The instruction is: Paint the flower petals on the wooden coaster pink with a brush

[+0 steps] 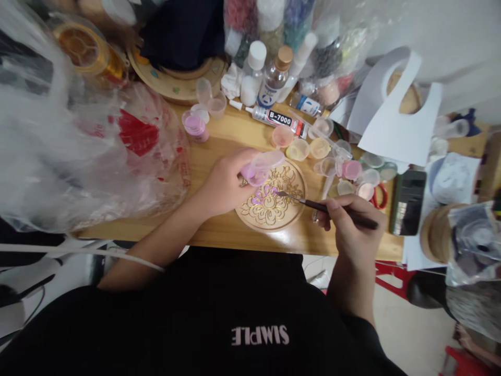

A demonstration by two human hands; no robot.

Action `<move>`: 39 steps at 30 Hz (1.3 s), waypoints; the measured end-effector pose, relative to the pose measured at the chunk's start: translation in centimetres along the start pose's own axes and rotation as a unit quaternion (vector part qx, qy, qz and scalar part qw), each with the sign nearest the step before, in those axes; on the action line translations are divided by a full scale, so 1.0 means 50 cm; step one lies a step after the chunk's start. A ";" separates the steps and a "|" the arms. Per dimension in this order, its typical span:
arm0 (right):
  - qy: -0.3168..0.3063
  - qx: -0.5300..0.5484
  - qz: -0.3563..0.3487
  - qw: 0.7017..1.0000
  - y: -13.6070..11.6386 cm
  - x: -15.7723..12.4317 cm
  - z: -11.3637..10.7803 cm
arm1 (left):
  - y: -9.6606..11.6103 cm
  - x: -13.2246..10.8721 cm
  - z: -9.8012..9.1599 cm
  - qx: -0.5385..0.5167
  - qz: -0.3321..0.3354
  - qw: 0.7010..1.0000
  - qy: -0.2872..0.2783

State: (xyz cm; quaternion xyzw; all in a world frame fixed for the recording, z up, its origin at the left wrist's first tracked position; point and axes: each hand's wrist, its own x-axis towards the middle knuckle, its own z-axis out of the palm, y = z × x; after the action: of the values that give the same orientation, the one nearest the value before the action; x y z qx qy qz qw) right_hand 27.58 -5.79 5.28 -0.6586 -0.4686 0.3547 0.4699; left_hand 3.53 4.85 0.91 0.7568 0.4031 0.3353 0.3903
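Note:
A round wooden disc [289,209] with a gold flower outline lies near the front edge of the wooden table [219,156]. Part of the flower is filled in with purple. My left hand [225,183] is closed around a small clear cup of pink-purple paint [256,169], its lid hanging open, held over the disc's upper left edge. My right hand [354,222] pinches a thin dark tool [324,207] like a pen. The tool's metal tip touches the flower near the disc's middle.
Several small paint cups [319,149] crowd the table behind the disc. A B-7000 glue tube [276,118] and bottles [254,73] stand further back. Clear plastic bags [78,151] fill the left side. White paper [395,115], a black phone [409,201] and wooden discs [432,235] lie right.

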 end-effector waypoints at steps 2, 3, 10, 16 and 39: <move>-0.009 -0.004 0.002 1.000 0.000 0.000 0.000 | 0.001 0.001 0.000 -0.002 0.013 1.000 0.007; -0.013 -0.007 0.002 1.000 0.000 -0.001 0.000 | 0.002 0.001 0.000 -0.005 0.021 1.000 0.010; -0.017 -0.014 0.001 1.000 -0.002 0.001 0.001 | 0.010 0.000 -0.001 -0.005 0.027 1.000 0.011; -0.016 -0.010 -0.002 1.000 -0.005 0.001 0.003 | 0.001 -0.001 0.000 -0.018 0.074 0.996 0.039; -0.005 -0.013 -0.001 1.000 -0.001 0.002 0.000 | 0.011 0.000 -0.003 -0.017 0.012 1.000 0.011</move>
State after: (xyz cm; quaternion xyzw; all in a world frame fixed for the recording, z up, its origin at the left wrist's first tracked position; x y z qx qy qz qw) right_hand 27.62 -5.68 5.34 -0.6625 -0.4759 0.3515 0.4595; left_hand 3.58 4.72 1.45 0.7510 0.3924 0.3554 0.3946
